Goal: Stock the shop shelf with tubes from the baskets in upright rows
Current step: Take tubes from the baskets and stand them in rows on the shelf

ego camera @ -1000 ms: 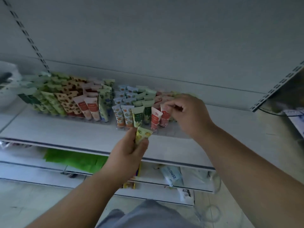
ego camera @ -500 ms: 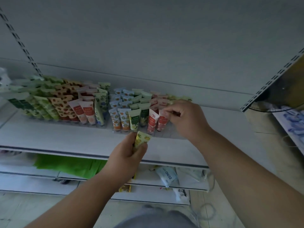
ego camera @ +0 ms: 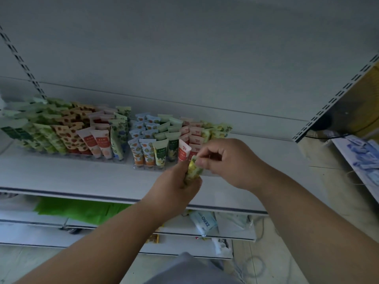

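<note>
At centre frame, both hands: meeting over the front edge of the white shelf (ego camera: pixel 61 177), just below the rows of tubes.
Left hand (ego camera: pixel 174 191): curling round the lower half of a yellow-green tube (ego camera: pixel 192 171), thumb and fingers wrapping it, tube pointing up and slightly right.
Right hand (ego camera: pixel 227 162): pinching the top end of that same yellow-green tube between thumb and forefinger, other fingers folding in.
Right block of tubes (ego camera: pixel 164 140): standing upright in tidy rows at mid-frame — orange-printed, green, red-and-white, yellow at the far right.
Left block of tubes (ego camera: pixel 61 130): leaning leftward in packed rows at the left of the frame.
Lower shelf (ego camera: pixel 231 235): showing at the bottom centre, carrying a green sheet (ego camera: pixel 78 210) at left and a pale packet (ego camera: pixel 204 222) lettered ZERO at right.
</note>
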The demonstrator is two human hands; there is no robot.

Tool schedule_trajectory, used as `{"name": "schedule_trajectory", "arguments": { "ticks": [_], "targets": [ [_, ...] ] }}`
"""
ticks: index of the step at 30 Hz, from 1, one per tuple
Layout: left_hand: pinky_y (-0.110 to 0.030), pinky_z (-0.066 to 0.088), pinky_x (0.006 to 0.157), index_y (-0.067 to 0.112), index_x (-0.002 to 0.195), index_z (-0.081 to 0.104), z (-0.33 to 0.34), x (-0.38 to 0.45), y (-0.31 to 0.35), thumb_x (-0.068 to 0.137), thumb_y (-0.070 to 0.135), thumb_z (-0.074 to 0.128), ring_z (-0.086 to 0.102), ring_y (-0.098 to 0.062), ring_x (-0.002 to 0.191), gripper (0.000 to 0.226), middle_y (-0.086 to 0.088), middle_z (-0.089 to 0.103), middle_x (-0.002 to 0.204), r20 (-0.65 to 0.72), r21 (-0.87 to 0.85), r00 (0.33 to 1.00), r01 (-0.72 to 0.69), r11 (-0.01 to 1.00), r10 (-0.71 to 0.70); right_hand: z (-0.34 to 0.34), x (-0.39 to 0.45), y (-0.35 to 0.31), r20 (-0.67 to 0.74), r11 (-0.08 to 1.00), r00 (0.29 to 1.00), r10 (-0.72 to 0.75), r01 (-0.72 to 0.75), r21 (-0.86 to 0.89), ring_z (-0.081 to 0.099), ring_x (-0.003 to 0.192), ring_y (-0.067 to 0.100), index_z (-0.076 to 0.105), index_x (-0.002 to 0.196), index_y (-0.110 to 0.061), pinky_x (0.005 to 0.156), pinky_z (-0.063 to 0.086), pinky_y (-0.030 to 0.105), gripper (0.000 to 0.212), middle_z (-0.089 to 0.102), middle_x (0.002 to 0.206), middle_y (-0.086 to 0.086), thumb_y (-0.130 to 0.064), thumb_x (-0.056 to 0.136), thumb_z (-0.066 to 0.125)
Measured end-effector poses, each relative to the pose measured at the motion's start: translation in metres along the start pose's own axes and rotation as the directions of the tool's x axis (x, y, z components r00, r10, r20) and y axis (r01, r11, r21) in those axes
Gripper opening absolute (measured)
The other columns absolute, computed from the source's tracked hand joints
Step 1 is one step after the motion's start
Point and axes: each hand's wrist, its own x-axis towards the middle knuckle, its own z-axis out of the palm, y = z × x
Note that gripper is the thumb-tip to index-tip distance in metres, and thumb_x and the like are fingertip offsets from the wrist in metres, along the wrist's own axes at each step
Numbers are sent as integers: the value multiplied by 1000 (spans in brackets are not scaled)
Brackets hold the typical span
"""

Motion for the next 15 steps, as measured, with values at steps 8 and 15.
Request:
{"name": "schedule_trajectory", "arguments": {
  "ticks": [8, 15],
  "targets": [
    [-21, 37, 76, 29, 121, 46, 29, 13, -27, 91, 42, 57, 46, -5, 92, 34, 16, 48, 103, -11, 245, 1000, -11, 969, 14, -51, 0, 38, -303, 980, 953, -20, -42, -197, 62, 66, 13, 72, 80, -24, 66, 52, 35, 5, 66, 71, -6, -24, 85, 73],
    [-21, 38, 86, 26, 133, 44, 33, 18, -40, 93, 36, 54, 43, -8, 97, 43, 13, 48, 109, -14, 309, 1000, -5, 951, 9, -43, 31, 48, -295, 926, 941, -165, 44, -376, 57, 71, 14, 72, 81, -15, 64, 43, 29, 11, 62, 77, -1, -24, 87, 70]
  ]
}}
